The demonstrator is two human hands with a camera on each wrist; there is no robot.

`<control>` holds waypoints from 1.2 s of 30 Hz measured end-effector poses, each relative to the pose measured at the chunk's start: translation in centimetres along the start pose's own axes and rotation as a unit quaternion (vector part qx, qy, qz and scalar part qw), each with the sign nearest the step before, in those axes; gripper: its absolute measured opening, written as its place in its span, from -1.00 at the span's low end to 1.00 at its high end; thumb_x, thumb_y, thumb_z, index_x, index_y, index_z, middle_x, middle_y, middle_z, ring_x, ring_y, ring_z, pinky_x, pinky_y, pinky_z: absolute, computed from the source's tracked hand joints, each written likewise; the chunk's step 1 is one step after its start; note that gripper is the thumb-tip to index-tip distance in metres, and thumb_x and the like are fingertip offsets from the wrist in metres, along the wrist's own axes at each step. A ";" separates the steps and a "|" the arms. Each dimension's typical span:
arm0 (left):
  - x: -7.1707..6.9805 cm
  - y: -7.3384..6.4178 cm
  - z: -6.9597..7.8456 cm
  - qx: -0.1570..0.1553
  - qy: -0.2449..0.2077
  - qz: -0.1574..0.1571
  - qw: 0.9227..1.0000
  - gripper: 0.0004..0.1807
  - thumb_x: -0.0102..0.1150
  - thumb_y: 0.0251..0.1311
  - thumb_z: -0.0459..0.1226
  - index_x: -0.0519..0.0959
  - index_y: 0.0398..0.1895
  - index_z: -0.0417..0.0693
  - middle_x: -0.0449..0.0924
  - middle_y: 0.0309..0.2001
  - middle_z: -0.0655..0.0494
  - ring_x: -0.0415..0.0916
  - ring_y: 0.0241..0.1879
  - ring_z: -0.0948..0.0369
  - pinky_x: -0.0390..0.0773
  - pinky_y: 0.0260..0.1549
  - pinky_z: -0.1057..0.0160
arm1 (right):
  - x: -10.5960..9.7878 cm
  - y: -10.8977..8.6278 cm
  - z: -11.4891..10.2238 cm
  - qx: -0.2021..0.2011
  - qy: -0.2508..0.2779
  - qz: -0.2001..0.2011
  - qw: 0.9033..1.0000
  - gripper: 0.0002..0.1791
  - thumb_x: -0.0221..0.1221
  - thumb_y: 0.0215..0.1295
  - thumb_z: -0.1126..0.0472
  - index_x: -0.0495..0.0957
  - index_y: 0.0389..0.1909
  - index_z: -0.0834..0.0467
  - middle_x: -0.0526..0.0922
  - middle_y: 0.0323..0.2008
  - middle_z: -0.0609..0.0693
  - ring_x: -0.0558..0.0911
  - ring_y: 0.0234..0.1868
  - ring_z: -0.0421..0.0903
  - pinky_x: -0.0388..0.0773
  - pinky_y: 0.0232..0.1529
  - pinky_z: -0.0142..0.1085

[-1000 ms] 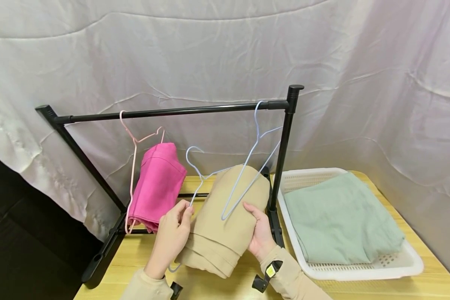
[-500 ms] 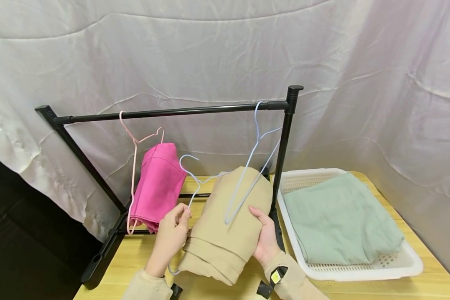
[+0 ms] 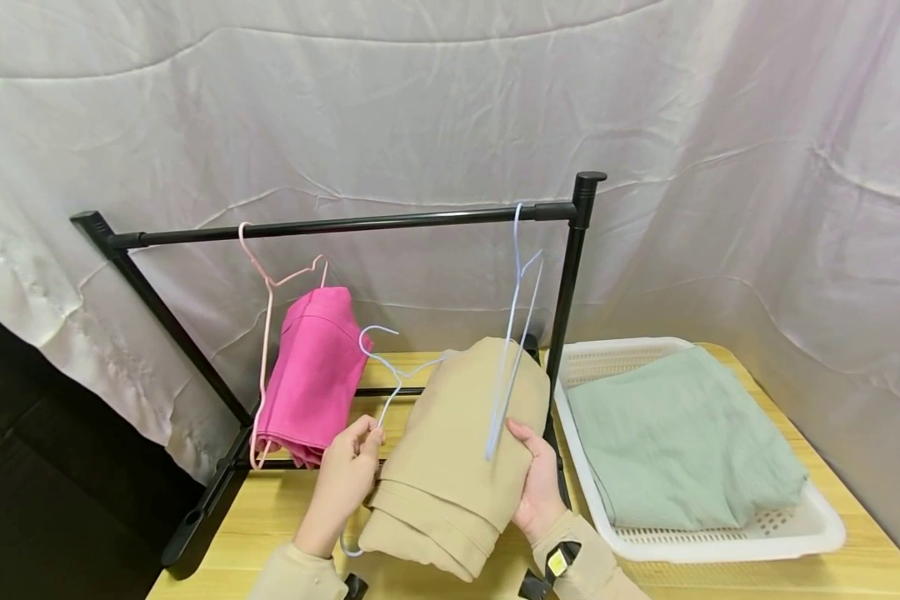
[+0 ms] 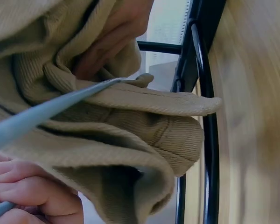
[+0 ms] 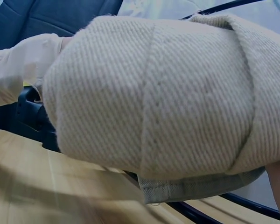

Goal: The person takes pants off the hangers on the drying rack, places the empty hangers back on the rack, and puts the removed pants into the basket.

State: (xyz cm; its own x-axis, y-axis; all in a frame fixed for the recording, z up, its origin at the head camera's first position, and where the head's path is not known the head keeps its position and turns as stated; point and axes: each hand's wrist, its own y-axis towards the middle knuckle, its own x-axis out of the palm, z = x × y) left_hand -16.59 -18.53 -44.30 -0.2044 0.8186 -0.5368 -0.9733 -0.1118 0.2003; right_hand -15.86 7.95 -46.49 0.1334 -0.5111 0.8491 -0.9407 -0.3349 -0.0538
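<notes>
A folded beige garment lies over a light blue hanger, its layered lower edge toward me. My left hand pinches the hanger's left side wire between thumb and fingers. In the left wrist view the blue wire passes in between the garment's folds. My right hand grips the garment's right side, thumb on top and fingers hidden beneath. A second light blue hanger, bare, hangs from the rack and overlaps the garment in the head view.
On the rack's left, a pink hanger carries a magenta garment. To the right, a white basket with a folded pale green cloth stands on the wooden table. A pale curtain hangs behind.
Both hands have brought the beige garment and its hanger slightly lower and to the right. The bare blue hanger has turned to a narrower angle, its lower end shifting right.
</notes>
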 end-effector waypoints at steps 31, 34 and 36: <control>-0.7 -1.4 2.9 -0.125 -0.167 -0.064 0.976 -0.80 -0.03 0.63 -0.29 0.47 -0.23 -0.19 0.10 -0.72 0.25 0.03 -0.73 0.32 0.13 -0.75 0.40 | -1.9 -3.1 -0.8 -0.015 0.055 0.020 0.998 -0.78 -0.09 0.71 0.03 0.49 0.04 0.00 0.74 -0.10 -0.15 0.76 -0.07 -0.24 0.71 0.02 -0.41; -0.7 -1.5 3.0 -0.124 -0.162 -0.064 0.977 -0.80 -0.02 0.63 -0.28 0.48 -0.21 -0.19 0.12 -0.72 0.25 0.04 -0.74 0.32 0.14 -0.76 0.39 | -2.0 -3.5 -0.9 -0.018 0.062 0.008 0.998 -0.77 -0.11 0.72 0.04 0.49 0.05 0.00 0.74 -0.09 -0.15 0.76 -0.06 -0.24 0.71 0.02 -0.41; -0.7 -1.4 2.9 -0.125 -0.158 -0.063 0.977 -0.80 -0.01 0.63 -0.29 0.48 -0.22 -0.19 0.13 -0.72 0.25 0.04 -0.75 0.32 0.15 -0.76 0.39 | -2.1 -3.7 -0.9 -0.018 0.064 0.002 0.998 -0.76 -0.12 0.73 0.03 0.50 0.05 0.00 0.74 -0.09 -0.15 0.76 -0.06 -0.24 0.71 0.02 -0.41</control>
State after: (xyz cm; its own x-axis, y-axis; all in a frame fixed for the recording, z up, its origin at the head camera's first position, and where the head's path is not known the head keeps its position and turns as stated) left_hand -14.75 -17.28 -41.87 -0.0782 0.9635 -0.2561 -0.9918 -0.1013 -0.0783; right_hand -12.93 10.98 -47.58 0.0908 -0.4071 0.9089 -0.9521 -0.3029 -0.0406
